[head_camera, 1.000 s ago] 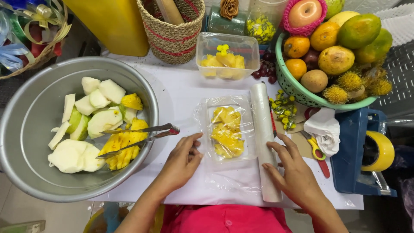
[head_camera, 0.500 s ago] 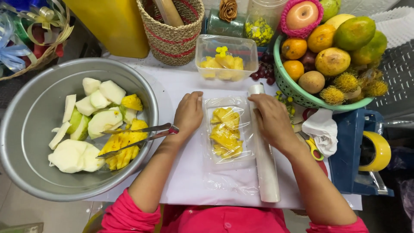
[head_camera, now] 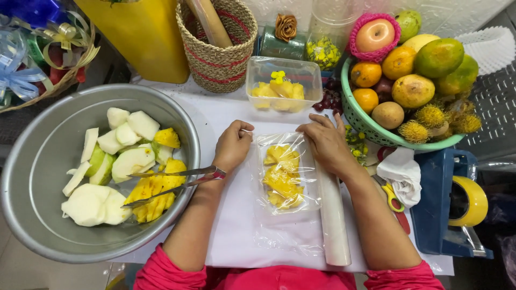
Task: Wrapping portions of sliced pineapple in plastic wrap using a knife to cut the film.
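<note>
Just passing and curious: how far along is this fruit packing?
Done: one clear tub already holds pineapple, and a tray is filled with pieces. In hand: the left hand and right hand hold cling film at the tray's far end. Left: cut fruit lies in the bowl beside tongs.

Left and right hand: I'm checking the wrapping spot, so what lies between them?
In the head view, between the left hand and the right hand lies the far end of a clear-film-covered tray of yellow fruit pieces.
</note>
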